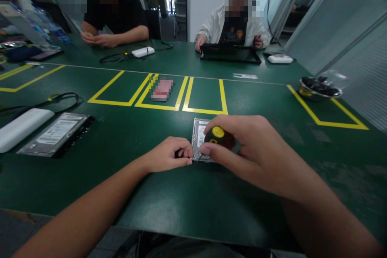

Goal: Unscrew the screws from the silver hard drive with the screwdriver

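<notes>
A small silver hard drive (pixel 198 132) with a white label lies on the green table in front of me, its right part covered by my right hand. At its near left corner, my left hand (pixel 173 154) has its thumb and curled fingers closed on the edge. A tiny bright spot shows between those fingertips, too small to name. My right hand (pixel 250 149) grips a screwdriver (pixel 219 137) with a black and yellow handle. The thin shaft slants down towards the drive's near left corner; its tip is hard to make out.
A larger hard drive (pixel 57 131) and a white power strip (pixel 26 127) lie at left. Yellow tape outlines mark the table, one around a pinkish card (pixel 163 89). A metal bowl (pixel 319 88) of dark items stands at right. Two people sit opposite, one holding a black frame (pixel 231 53).
</notes>
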`<state>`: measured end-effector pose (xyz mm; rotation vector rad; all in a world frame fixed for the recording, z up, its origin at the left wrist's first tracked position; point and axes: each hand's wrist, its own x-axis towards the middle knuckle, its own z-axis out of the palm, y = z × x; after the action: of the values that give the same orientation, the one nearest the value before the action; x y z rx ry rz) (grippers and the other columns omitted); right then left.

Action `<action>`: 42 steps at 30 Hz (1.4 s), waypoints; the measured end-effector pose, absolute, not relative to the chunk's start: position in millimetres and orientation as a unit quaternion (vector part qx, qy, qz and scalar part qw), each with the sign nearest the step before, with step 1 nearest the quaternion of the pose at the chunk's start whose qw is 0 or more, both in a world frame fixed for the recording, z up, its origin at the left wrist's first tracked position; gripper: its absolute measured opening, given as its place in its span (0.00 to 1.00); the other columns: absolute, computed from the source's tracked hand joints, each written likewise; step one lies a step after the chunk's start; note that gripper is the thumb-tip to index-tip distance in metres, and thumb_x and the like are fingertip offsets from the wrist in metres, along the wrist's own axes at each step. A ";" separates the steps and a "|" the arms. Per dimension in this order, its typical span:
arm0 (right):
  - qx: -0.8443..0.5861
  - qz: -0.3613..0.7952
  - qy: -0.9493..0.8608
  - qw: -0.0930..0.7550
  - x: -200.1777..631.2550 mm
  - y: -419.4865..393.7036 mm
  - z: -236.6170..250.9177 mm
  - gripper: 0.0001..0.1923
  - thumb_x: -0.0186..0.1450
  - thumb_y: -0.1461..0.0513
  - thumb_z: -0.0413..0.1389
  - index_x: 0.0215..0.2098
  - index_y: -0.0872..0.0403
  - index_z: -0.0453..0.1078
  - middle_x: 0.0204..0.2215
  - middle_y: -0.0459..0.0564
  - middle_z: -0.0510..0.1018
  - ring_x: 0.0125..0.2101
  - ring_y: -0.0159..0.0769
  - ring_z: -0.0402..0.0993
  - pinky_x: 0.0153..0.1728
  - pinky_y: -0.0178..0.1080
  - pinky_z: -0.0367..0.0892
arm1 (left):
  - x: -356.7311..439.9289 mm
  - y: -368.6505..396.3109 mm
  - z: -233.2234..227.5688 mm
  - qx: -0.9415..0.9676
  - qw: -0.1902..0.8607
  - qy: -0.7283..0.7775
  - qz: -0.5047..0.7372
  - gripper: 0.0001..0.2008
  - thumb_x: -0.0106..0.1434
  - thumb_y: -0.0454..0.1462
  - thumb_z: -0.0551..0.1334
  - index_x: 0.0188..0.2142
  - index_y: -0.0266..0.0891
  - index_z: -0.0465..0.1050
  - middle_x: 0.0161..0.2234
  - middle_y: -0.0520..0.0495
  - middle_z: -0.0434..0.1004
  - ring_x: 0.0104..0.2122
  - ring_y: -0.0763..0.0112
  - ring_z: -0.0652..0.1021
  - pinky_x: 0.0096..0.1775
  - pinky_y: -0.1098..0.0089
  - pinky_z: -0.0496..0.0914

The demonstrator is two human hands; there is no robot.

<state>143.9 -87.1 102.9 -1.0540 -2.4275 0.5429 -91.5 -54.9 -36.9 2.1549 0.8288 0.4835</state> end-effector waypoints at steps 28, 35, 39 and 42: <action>-0.374 0.218 -0.881 0.187 131.0 -77.3 84.3 0.12 0.70 0.55 0.53 0.39 0.55 0.71 0.29 0.45 0.74 0.28 0.31 0.66 0.29 0.35 0.53 | -90.3 -55.1 -37.0 0.845 0.370 0.333 0.194 0.09 0.61 0.40 0.64 0.38 0.37 0.75 0.32 0.49 0.75 0.32 0.71 0.74 0.36 0.70 0.69; -0.379 0.217 -0.879 0.190 131.5 -76.7 84.2 0.12 0.70 0.55 0.54 0.38 0.56 0.71 0.28 0.45 0.74 0.28 0.31 0.67 0.28 0.35 0.53 | -91.4 -55.4 -39.5 0.846 0.370 0.336 0.187 0.08 0.62 0.41 0.64 0.35 0.37 0.74 0.31 0.50 0.75 0.31 0.72 0.73 0.34 0.72 0.67; -0.381 0.213 -0.879 0.194 132.5 -77.5 85.6 0.12 0.69 0.55 0.54 0.37 0.56 0.71 0.28 0.45 0.73 0.28 0.31 0.66 0.28 0.35 0.53 | -91.8 -55.2 -39.4 0.853 0.360 0.332 0.181 0.08 0.62 0.40 0.64 0.35 0.37 0.74 0.30 0.52 0.74 0.29 0.73 0.73 0.33 0.72 0.65; -0.380 0.213 -0.878 0.199 132.9 -78.2 85.8 0.12 0.70 0.54 0.54 0.37 0.56 0.71 0.27 0.45 0.73 0.27 0.31 0.66 0.28 0.35 0.53 | -91.5 -55.2 -38.4 0.851 0.364 0.334 0.180 0.07 0.62 0.40 0.64 0.35 0.37 0.74 0.30 0.52 0.74 0.30 0.73 0.73 0.33 0.72 0.65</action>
<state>132.9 -78.2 85.8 -1.0628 -2.4544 0.5956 -91.5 -55.2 -38.4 2.1899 0.8589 0.4623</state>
